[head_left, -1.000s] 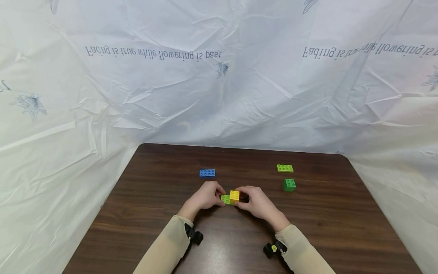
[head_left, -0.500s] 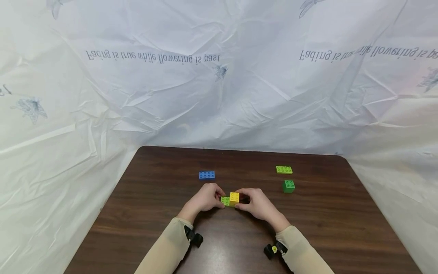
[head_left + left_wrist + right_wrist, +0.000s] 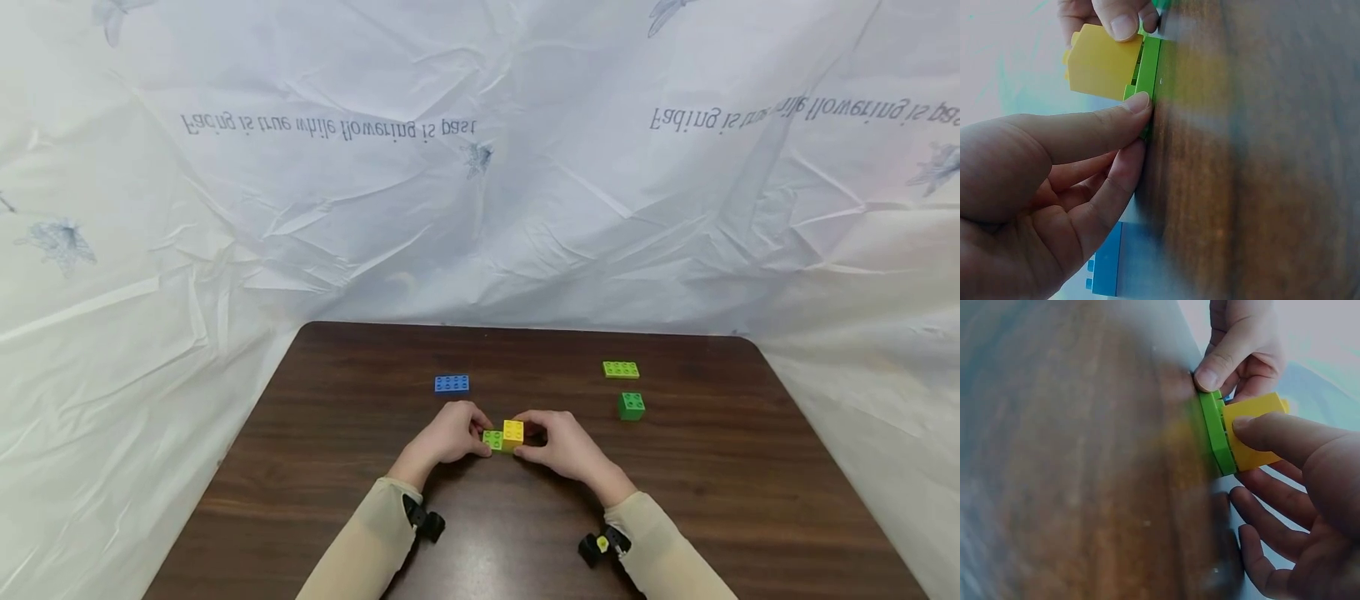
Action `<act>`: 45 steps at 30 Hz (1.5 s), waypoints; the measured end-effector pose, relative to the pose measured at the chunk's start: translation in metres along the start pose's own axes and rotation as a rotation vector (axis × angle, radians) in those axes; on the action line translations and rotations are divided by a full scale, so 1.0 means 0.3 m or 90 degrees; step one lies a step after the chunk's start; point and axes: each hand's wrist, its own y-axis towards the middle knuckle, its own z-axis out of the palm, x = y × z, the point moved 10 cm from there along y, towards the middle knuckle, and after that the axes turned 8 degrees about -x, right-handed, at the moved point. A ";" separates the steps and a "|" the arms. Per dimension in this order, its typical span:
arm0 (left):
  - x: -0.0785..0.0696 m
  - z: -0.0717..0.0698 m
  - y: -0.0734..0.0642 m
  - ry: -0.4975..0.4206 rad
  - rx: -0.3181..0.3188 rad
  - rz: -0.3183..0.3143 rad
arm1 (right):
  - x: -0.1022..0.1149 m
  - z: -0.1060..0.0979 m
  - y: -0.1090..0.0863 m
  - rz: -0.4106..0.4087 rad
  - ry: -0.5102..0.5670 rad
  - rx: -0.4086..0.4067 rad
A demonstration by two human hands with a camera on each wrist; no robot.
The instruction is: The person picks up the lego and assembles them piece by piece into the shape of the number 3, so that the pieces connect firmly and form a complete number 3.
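In the head view, a flat lime-green toy brick (image 3: pixel 491 440) is low over the middle of the table, with a square yellow brick (image 3: pixel 513 432) on its right half. My left hand (image 3: pixel 447 433) pinches the flat brick's left end between thumb and fingers. From the right, my right hand (image 3: pixel 564 448) grips the yellow brick, its thumb against the near side. Seen from the left wrist, the yellow brick (image 3: pixel 1100 65) sits slightly tilted, a thin gap showing between it and the green one (image 3: pixel 1149 69). The right hand's other fingers are loosely curled below in the right wrist view.
A flat blue brick (image 3: pixel 452 383) lies beyond my left hand. Farther right are another flat lime-green brick (image 3: pixel 620 369) and a taller dark-green brick (image 3: pixel 632 406). The dark wooden table (image 3: pixel 750 500) ends at a white plastic sheet (image 3: pixel 480 225) behind it.
The head view has shifted slightly. Both hands keep their holds on the green and yellow bricks, with no clear movement between them.
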 end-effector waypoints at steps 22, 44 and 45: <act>-0.010 -0.011 -0.002 -0.005 -0.002 0.003 | -0.004 -0.032 0.005 0.038 0.089 -0.020; -0.006 -0.008 -0.001 0.004 -0.005 0.009 | -0.011 -0.029 0.004 0.076 0.087 -0.011; -0.005 -0.007 -0.001 0.004 -0.005 0.010 | -0.011 -0.029 0.004 0.079 0.087 -0.011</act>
